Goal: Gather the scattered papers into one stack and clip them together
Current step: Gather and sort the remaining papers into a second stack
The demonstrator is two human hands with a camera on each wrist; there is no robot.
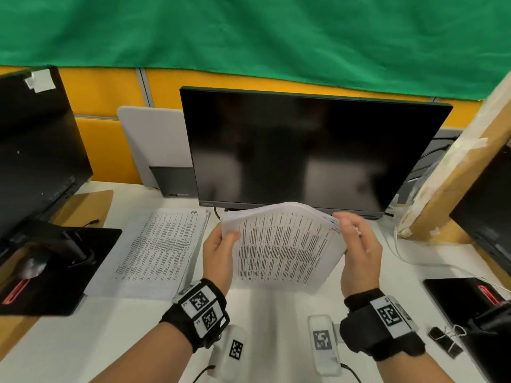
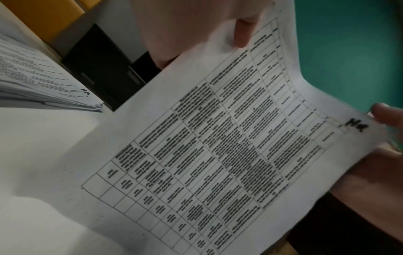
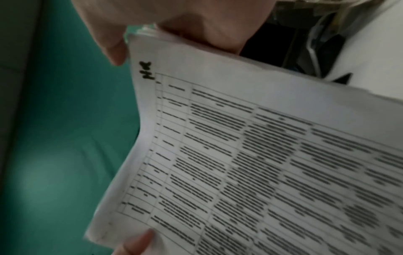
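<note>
A sheaf of printed table sheets (image 1: 279,244) is held up off the white desk (image 1: 276,322) in front of the monitor. My left hand (image 1: 221,252) grips its left edge, thumb on the top sheet (image 2: 218,146). My right hand (image 1: 356,252) holds the right edge, fingers curled over the top corner near the handwritten mark on the paper (image 3: 240,155). A second pile of printed papers (image 1: 160,250) lies flat on the desk to the left, also seen as the flat pile (image 2: 43,82). Black binder clips (image 1: 445,341) lie at the desk's right front.
A dark monitor (image 1: 304,150) stands just behind the sheaf. Another monitor's black base (image 1: 63,269) sits at the left, a third base (image 1: 464,297) at the right. A taped cardboard box (image 1: 456,172) leans at the right rear. White cable runs along the right side.
</note>
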